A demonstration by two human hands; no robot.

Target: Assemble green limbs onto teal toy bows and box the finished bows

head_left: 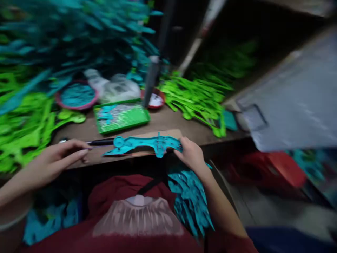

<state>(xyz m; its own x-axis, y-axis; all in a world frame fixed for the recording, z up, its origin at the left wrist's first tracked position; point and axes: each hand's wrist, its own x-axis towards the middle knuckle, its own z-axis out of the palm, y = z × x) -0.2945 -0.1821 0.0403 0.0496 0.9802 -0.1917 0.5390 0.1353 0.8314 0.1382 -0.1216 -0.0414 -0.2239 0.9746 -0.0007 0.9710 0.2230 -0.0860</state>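
While gripping the right end of a turquoise moulded piece [142, 141] in the closed fingers of the right hand [191, 154], holds the left hand [60, 158] near the other end, apart from it. Has the left thumb and forefinger almost meeting beside a thin purplish line; cannot tell through the blur whether pinching it or not. Has the piece at the front edge of the bench [163, 121], over a tan sheet [173, 133]; cannot tell whether pressed down or lifted clear.

With only one end visibly gripped, could let the long piece swivel or tip, most likely through a slack hold or a bump. Might then lose it off the edge toward the bunched turquoise parts [189, 196] below, and struggle to pick it out among so many alike. By sweeping the left hand inward, could roll the dark slim tool [101, 142], lying just beside the piece, off the bench. By reaching forward too low, could catch the near wall of the green tray [123, 127] and scatter its small bits, or drag down lime-green parts [195, 98] from the loose heap at the right.
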